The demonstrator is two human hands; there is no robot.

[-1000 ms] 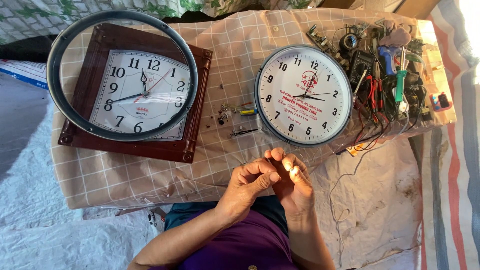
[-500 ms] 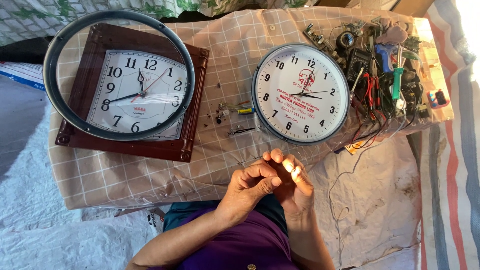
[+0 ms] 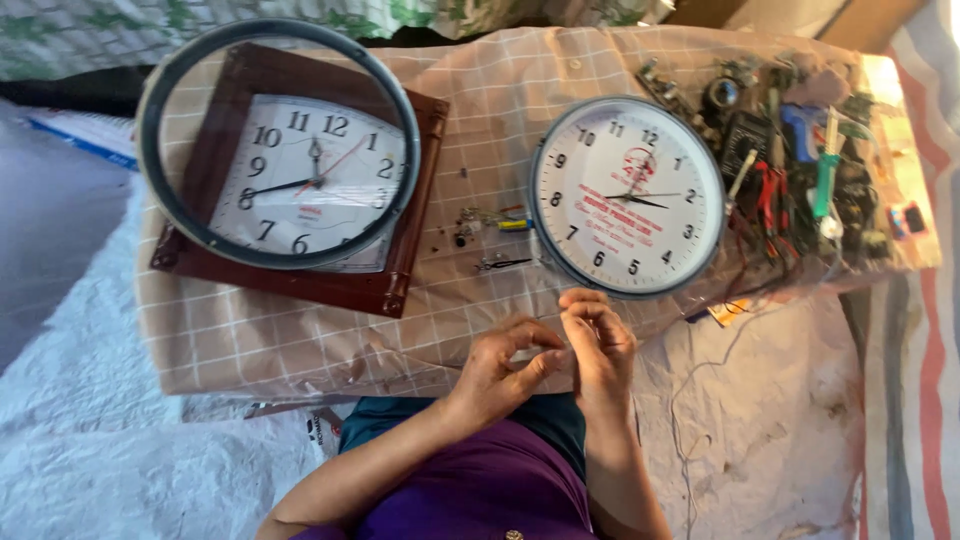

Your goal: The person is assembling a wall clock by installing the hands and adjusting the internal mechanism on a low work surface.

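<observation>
My left hand (image 3: 500, 368) and my right hand (image 3: 600, 345) meet just below a round white wall clock with a grey rim (image 3: 628, 195). The fingers of both hands are curled, and their tips press together at one spot. Anything tiny between them is hidden. To the left lies a square brown-framed clock (image 3: 300, 185) with a loose round grey bezel (image 3: 160, 200) resting on top of it. Small loose parts (image 3: 495, 222) and a thin dark metal piece (image 3: 500, 263) sit on the checked cloth (image 3: 250, 340) between the two clocks.
A heap of hand tools, pliers, screwdrivers and wires (image 3: 800, 180) fills the cloth's right end. Thin wires (image 3: 700, 370) trail down over a white sheet. A striped mat (image 3: 920, 400) runs along the right edge. My purple-clad lap (image 3: 480, 490) is at the bottom.
My right hand's fingers, spread and sunlit before, have curled in. Both hands have closed together at the fingertips and stay in about the same spot.
</observation>
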